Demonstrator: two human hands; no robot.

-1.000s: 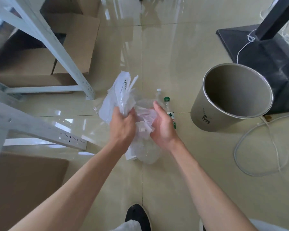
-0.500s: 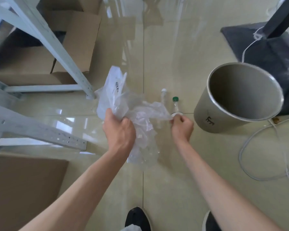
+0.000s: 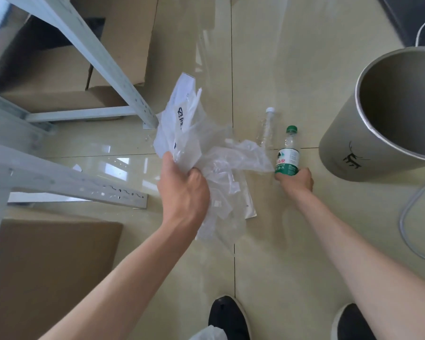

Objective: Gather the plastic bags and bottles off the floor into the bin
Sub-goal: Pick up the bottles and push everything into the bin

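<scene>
My left hand [image 3: 183,190] is shut on a crumpled bunch of clear plastic bags [image 3: 206,153], held above the floor at centre. My right hand [image 3: 296,179] grips the base of a green-capped, green-labelled bottle [image 3: 288,153], which points away from me. A clear bottle with a white cap [image 3: 266,127] lies on the tiles just left of it, partly behind the bags. The grey metal bin [image 3: 341,153] stands open at the right, close to my right hand.
White metal shelf legs [image 3: 118,77] and cardboard boxes [image 3: 66,87] fill the left side. A grey cable [image 3: 410,231] loops on the floor below the bin. My black shoes [image 3: 227,317] are at the bottom, with a scrap of plastic [image 3: 207,334] beside them.
My right hand left the bags, reached right and took hold of the green-capped bottle. The left hand kept the bags bunched. The view shifted closer to the bin.
</scene>
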